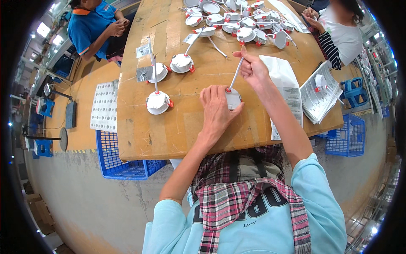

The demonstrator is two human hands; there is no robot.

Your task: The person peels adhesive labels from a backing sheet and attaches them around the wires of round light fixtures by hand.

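Observation:
A white round downlight [233, 100] with a red cable clamp stands on the cardboard-covered table in front of me. My left hand [215, 105] is closed around its side, hiding part of it. From the clamp a white cable [237, 75] runs up at a slant. My right hand [254, 71] pinches this cable near its upper end, the fingers curled in. To the left sit more downlights: one [158, 103] nearest me, one [159, 73] behind it and one [182, 63] farther right, each with its cable sticking up. Small silver labels [144, 74] hang on some cables.
Several downlights [246, 35] lie heaped at the table's far end. Right of my arm are a printed paper sheet [282, 84] and a stack of sheets [318, 101] with a downlight on top. Blue crates [122, 169] stand below the table edge. Two people sit at the far sides.

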